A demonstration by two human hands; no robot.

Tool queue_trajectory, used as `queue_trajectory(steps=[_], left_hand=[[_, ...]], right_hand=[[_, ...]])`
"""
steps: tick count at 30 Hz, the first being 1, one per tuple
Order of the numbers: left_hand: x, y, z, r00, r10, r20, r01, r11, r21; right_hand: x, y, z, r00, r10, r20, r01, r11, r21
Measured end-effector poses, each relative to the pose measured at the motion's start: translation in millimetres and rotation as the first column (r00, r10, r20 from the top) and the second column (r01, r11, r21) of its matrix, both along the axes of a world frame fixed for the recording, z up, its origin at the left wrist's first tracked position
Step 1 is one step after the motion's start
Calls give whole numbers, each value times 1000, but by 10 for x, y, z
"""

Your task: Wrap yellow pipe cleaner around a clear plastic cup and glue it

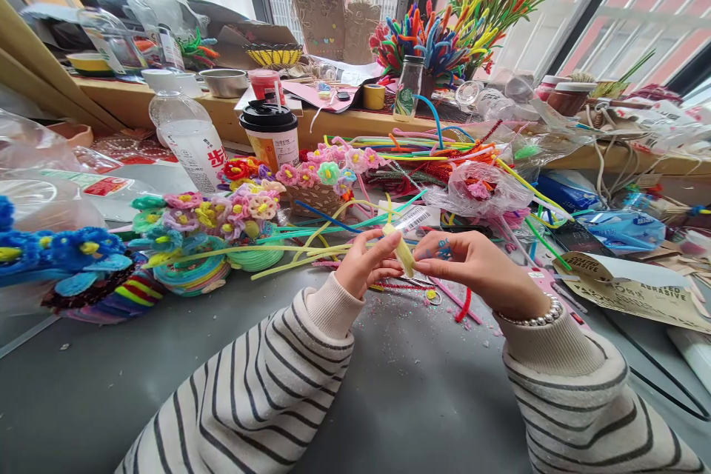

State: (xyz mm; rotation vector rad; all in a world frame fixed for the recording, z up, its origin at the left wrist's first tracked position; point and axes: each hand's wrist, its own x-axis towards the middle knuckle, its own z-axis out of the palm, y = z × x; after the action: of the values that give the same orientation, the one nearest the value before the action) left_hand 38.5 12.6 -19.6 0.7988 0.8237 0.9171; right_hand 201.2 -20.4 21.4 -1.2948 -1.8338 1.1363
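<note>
Over the grey table, my left hand [373,263] holds a pale yellow pipe-cleaner piece [398,246] between thumb and fingers; it looks like a flat, folded bundle. My right hand [464,259] pinches the piece's lower right end, and something small and blue shows on its fingers. Left of my left hand, several loose pale yellow pipe cleaners [303,255] lie in a spread. Beneath my hands are a dark red pipe cleaner [403,286] and a small ring with a yellow centre [431,296]. A short red pipe cleaner [464,305] lies below my right hand.
Pipe-cleaner flower baskets [192,255] stand at left, and a flower basket [316,200] in the middle. Behind are a plastic bottle [192,141], a lidded cup [270,137] and a glass bottle [409,89]. Sandpaper [627,289] and a black cable [661,366] lie at right.
</note>
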Motion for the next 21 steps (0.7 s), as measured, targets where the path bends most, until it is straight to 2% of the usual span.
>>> queue_trajectory(steps=[4,10,15,21], left_hand=[[3,-1,-12,1000,21,-1,-20,999,33],[2,3,-41,997,73,27,-76,987,145],[-8,-36,-22,998,46,-31,-35,958,284],[-30,-69,10,995,46,-94,-13,945,328]], right_hand=[[-21,3,-8,999,-24,-29,24,1000,-5],[-38,19,-67,982,-80,-170,82,997,5],[-46,16,-65,965,-111,-236,112,994,-6],[-38,10,-77,962,-136,-238,139,990,-2]])
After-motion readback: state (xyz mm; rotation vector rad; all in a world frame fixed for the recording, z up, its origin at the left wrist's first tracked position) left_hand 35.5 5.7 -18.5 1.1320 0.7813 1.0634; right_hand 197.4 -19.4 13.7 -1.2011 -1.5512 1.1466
